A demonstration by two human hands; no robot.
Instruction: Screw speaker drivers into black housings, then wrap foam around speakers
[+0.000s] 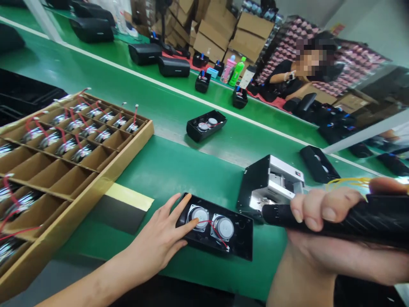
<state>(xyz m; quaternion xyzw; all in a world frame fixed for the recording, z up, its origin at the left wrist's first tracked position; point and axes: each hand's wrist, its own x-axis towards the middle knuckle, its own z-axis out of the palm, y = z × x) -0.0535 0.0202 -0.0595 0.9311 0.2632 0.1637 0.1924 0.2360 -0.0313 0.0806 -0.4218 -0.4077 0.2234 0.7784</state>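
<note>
At 9 o'clock stands a cardboard tray (96, 187) w/ dividers, on the green surface (166, 170). Its far cells hold small silver speaker drivers (76, 140) w/ red wires; the cells near the middle are bare.

Just right of the tray, at approx. 7 o'clock, a yellow tape strip (129, 197) lies on the surface.

The left hand (162, 241) comes in from 7 o'clock, fingers spread and flat. The fingertips rest on the left end of a black speaker housing (238, 245), one fingertip touching the left driver (198, 214). The housing lies at 6 o'clock, near the front edge of the surface, w/ two round drivers side by side and a red wire (215, 230) crossing btw. them.

At 12 o'clock, further on the belt, lies a second black housing (206, 125) w/ two drivers inside.

At approx. 3 o'clock a black and silver box unit (271, 181) stands just behind the housing.

The right hand (322, 232) is at 4 o'clock, fingers curled tight around a black tool handle (377, 219); the handle tip points left, toward the box unit. Thin yellow wires (348, 184) show just above this hand.

At 1 o'clock, beyond the belt, another person (287, 81) sits, cardboard boxes (223, 34) behind.
</note>
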